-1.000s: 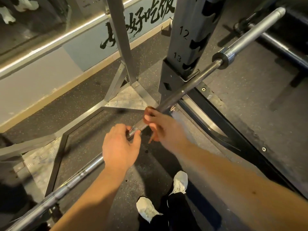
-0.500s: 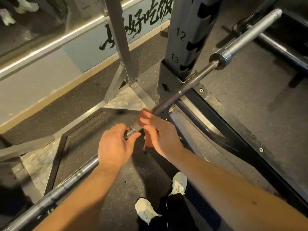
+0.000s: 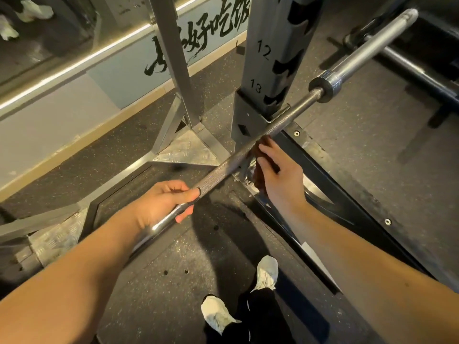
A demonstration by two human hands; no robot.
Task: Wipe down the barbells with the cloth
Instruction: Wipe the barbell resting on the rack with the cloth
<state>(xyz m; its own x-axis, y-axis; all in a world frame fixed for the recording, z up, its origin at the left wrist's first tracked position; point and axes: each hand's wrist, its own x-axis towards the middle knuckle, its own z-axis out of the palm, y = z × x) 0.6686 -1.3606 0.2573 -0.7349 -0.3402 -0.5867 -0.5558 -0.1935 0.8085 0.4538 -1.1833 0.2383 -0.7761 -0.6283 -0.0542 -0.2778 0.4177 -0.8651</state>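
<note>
A steel barbell (image 3: pixel 231 162) lies across the rack, running from lower left up to its sleeve (image 3: pixel 360 58) at upper right. My left hand (image 3: pixel 166 202) grips the shaft where the knurling begins. My right hand (image 3: pixel 278 175) is further up the bar, just below it and close to the rack upright. It holds a dark brown cloth (image 3: pixel 258 173) against the underside of the shaft. Most of the cloth is hidden by the hand and the bar.
The numbered grey rack upright (image 3: pixel 270 58) stands right behind the bar. A second grey post (image 3: pixel 171 58) with a checker-plate foot (image 3: pixel 183 152) is to its left. Another bar (image 3: pixel 417 68) lies on the floor at far right. My feet (image 3: pixel 265 271) stand on the black rubber floor.
My right hand has slid with the cloth up the bar toward the rack upright, away from my left hand. My left hand has kept its grip on the shaft.
</note>
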